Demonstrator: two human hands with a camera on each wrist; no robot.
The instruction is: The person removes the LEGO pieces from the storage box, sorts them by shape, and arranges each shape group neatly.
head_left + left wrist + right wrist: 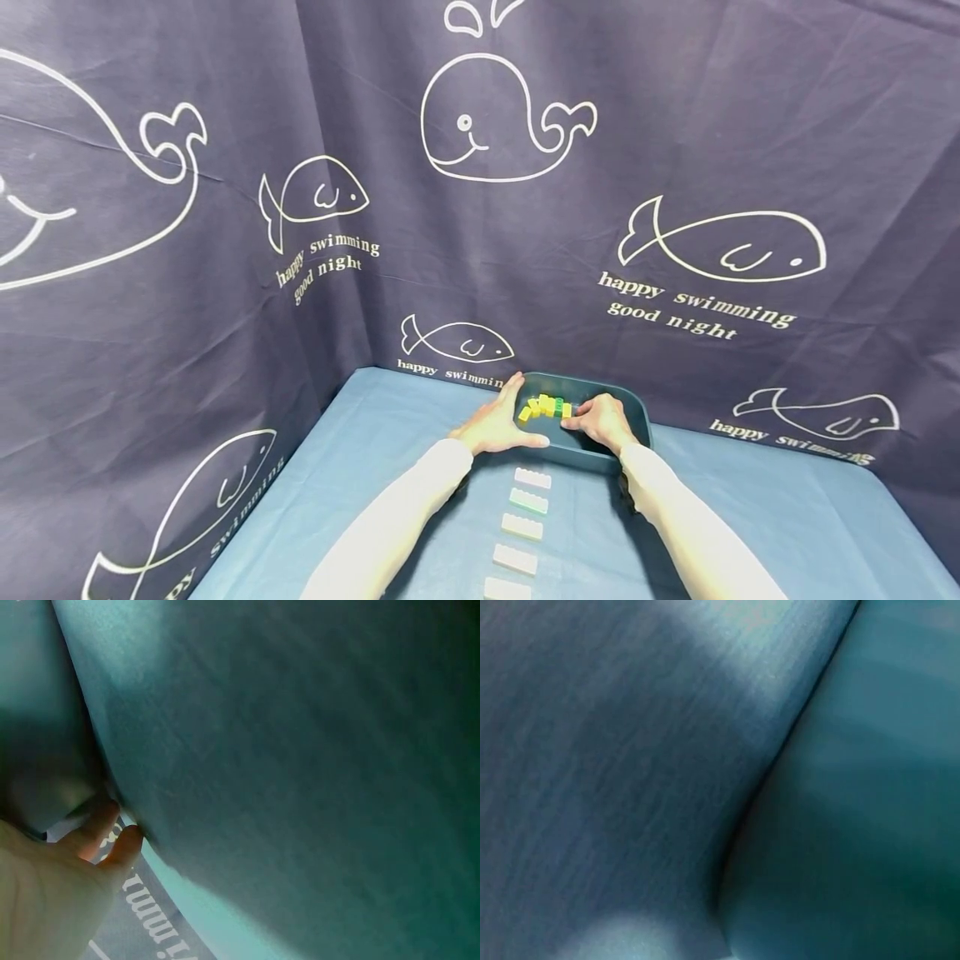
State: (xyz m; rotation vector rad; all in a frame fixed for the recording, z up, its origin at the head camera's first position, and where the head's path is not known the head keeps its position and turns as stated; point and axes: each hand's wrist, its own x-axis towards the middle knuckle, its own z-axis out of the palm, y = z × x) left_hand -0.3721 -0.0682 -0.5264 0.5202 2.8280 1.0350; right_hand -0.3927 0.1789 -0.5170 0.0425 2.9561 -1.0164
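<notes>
Currently, five pale blocks line the desk at bottom centre; yellow and green blocks lie in the bin, lower right of centre, apparently unplaced. My left grip spreads against the bin; whether my right grip pinches a block, I cannot tell.

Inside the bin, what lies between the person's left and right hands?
The head view shows small yellow blocks and green among them, on the bin floor between the left hand and right hand.
</notes>
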